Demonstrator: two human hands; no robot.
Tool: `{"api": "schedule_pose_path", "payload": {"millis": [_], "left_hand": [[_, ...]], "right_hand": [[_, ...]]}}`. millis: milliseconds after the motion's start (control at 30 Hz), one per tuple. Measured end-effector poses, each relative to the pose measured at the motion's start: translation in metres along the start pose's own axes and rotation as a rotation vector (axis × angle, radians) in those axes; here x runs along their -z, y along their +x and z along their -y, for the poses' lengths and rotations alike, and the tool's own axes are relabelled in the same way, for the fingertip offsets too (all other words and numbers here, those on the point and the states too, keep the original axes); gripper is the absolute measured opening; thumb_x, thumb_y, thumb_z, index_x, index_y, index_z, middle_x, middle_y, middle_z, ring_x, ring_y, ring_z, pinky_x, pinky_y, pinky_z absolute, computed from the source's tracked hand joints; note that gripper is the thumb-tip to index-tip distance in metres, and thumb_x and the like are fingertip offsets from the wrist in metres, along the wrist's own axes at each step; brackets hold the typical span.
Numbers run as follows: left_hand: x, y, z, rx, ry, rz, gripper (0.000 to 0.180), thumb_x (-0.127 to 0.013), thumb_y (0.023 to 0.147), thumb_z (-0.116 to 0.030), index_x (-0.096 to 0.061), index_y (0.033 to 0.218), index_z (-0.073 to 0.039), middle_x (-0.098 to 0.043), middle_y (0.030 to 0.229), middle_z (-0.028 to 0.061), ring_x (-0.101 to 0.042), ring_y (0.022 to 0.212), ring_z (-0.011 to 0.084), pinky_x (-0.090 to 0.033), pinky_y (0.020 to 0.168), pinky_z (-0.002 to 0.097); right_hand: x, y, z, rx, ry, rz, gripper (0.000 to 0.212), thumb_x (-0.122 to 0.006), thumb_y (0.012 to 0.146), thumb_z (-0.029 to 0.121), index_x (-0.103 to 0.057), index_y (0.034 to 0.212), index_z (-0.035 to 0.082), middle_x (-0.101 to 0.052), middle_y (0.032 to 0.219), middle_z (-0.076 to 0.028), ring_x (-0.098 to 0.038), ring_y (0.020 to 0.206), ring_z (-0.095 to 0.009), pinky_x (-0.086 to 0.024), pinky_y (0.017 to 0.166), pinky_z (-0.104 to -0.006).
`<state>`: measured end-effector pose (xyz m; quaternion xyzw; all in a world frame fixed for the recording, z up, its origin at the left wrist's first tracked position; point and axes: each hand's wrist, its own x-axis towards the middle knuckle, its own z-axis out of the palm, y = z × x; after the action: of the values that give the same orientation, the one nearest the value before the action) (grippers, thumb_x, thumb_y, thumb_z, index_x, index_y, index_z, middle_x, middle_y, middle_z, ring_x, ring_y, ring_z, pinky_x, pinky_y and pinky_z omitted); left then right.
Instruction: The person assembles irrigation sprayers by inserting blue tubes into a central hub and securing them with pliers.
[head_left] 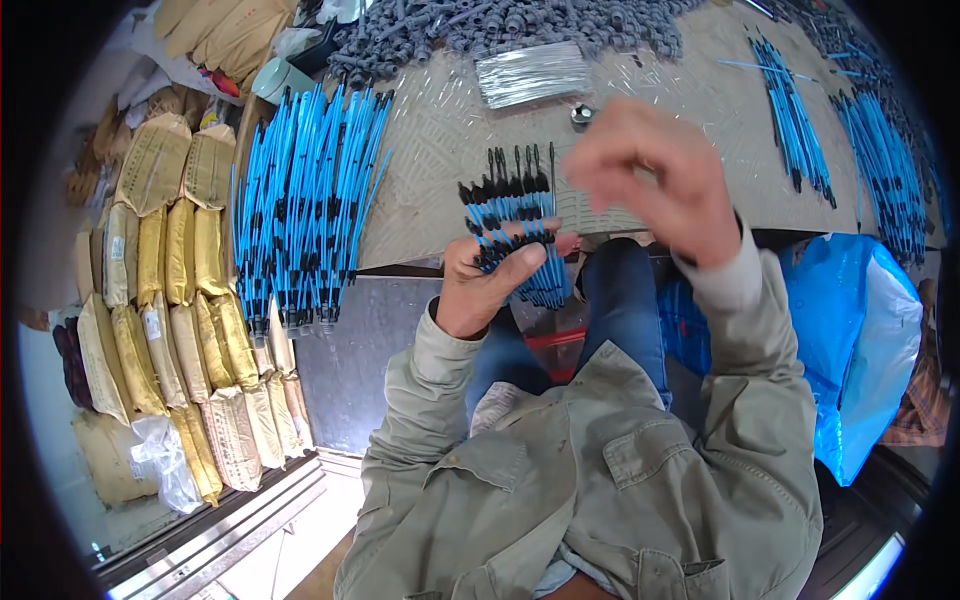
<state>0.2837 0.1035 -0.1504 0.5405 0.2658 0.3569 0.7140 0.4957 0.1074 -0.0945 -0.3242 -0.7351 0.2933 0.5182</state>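
Observation:
My left hand [482,285] is closed around a bundle of thin blue tubes with black fittings [512,208], held upright at the table's near edge, above my lap. Several black ends stick up above the fingers, and the blue lower ends show below the thumb. To the right of the bundle, my right hand [665,175] is raised and apart from it, the fingers curled and smeared by motion. Whether anything is pinched in it cannot be made out. A small shiny metal piece [581,117] lies just beyond that hand, beside a stack of thin silvery strips [533,75].
Grey plastic fittings [520,28] are heaped along the back of the table [430,160]. More blue tubes [312,190] lie at left, overhanging the edge, and others [795,120] at right. Yellow and brown packages [180,250] are stacked at left; a blue bag [850,340] stands at right.

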Motion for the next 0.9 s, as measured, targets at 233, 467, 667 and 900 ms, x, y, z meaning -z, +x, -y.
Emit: {"api": "schedule_pose_path", "payload": {"millis": [233,467,667,900], "left_hand": [[-0.015,0.014,0.003,-0.147,-0.009,-0.025,0.027,-0.057,0.087,-0.009,-0.058,0.11,0.006,-0.064,0.101,0.0127,-0.061,0.094,0.018,-0.047,0.084,0.0315],[-0.016,0.017,0.005,-0.053,0.037,-0.062,0.034,-0.061,0.082,-0.017,-0.059,0.106,0.006,-0.06,0.107,0.0133,-0.056,0.101,0.0222,-0.041,0.09,0.0351],[-0.011,0.017,0.008,-0.204,0.051,-0.036,0.025,-0.055,0.087,-0.007,-0.059,0.107,0.007,-0.063,0.102,0.0131,-0.061,0.095,0.022,-0.047,0.085,0.0337],[-0.008,0.013,-0.002,-0.135,0.033,-0.002,0.027,-0.055,0.087,-0.007,-0.058,0.111,0.006,-0.063,0.104,0.0119,-0.06,0.094,0.0177,-0.046,0.084,0.0309]], "right_hand": [[-0.001,-0.034,0.003,0.04,-0.299,-0.121,0.025,-0.061,0.076,-0.008,-0.067,0.096,0.005,-0.049,0.081,-0.007,-0.057,0.066,-0.012,-0.049,0.055,-0.0213],[0.002,-0.031,0.0,0.003,-0.292,-0.058,0.028,-0.06,0.075,-0.01,-0.066,0.099,0.004,-0.047,0.084,-0.007,-0.057,0.069,-0.012,-0.052,0.056,-0.0218],[-0.002,-0.03,0.003,0.064,-0.349,-0.083,0.029,-0.06,0.075,-0.01,-0.065,0.1,0.003,-0.047,0.084,-0.007,-0.059,0.07,-0.012,-0.052,0.057,-0.0221],[-0.002,-0.026,0.009,0.083,-0.438,-0.034,0.029,-0.06,0.075,-0.01,-0.065,0.1,0.002,-0.046,0.085,-0.008,-0.06,0.069,-0.013,-0.053,0.057,-0.0233]]}}
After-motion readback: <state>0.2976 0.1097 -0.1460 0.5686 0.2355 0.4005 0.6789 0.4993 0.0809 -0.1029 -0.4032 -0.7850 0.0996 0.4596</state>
